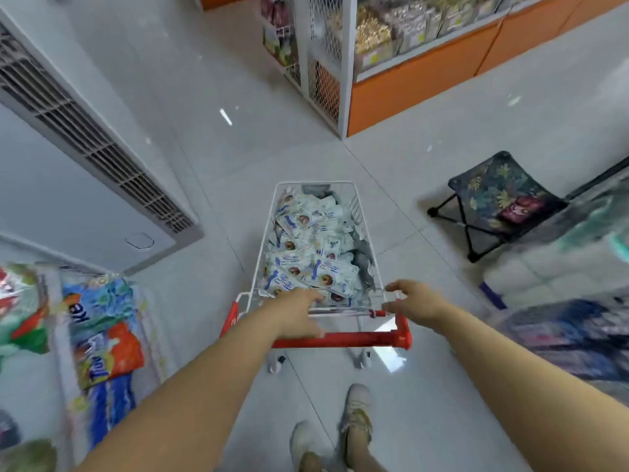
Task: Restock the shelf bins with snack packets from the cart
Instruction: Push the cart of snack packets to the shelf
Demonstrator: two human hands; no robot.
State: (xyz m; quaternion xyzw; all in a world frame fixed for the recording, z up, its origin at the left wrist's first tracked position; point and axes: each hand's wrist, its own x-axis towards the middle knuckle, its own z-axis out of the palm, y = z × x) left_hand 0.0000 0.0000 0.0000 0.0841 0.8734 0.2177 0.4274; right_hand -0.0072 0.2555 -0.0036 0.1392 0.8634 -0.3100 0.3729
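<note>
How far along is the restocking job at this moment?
Done: nothing visible yet; the cart is heaped with snack packets. In hand: the left hand reaches over the red handle toward them, the right hand is open by the basket corner; neither holds a packet. Left: filling the shelf bins ahead.

Snack packets [306, 247] in cart [362, 216], stool [500, 195] to its right, shelf bins [391, 32] ahead

The cart [364, 212] is thin white metal wire with a glossy red plastic handle [354, 339]. Its packets [306, 264] are shiny printed film. The floor [238, 158] is smooth, glossy grey tile. The stool [500, 192] has patterned cloth on black metal legs.
</note>
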